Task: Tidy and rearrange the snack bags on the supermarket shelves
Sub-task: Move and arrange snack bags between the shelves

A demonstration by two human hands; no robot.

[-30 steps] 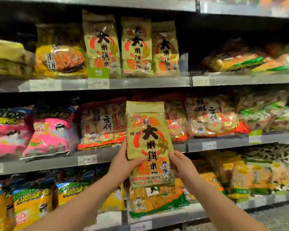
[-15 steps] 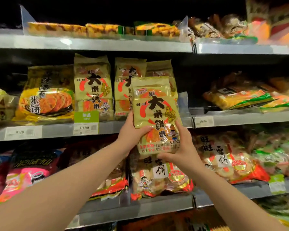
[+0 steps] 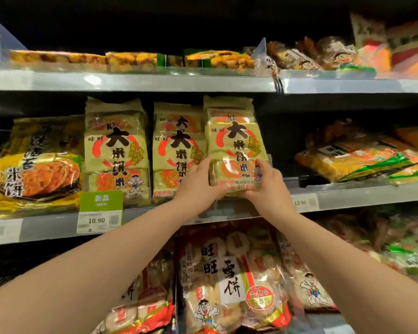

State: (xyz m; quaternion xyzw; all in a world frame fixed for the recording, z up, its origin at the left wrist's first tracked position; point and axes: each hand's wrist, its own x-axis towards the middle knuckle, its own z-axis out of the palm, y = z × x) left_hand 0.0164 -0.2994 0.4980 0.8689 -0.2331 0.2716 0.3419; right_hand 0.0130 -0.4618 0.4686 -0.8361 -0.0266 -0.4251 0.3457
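Both hands, left hand (image 3: 200, 182) and right hand (image 3: 267, 186), grip the rice cracker bag (image 3: 235, 145) at its lower corners, fingers clamped on it, upright at the middle shelf (image 3: 155, 213) beside 2 matching bags (image 3: 116, 150).

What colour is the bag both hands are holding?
Held bag: pale gold, red ring, black characters; head view.

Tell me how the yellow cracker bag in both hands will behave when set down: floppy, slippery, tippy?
Probably fairly stiff: the cracker bag stands straight though the left hand and right hand grip only its bottom. Its glossy film shows glare, so it may slip. Tall and narrow, it could tip forward on the shelf unless leaned on the bag behind.
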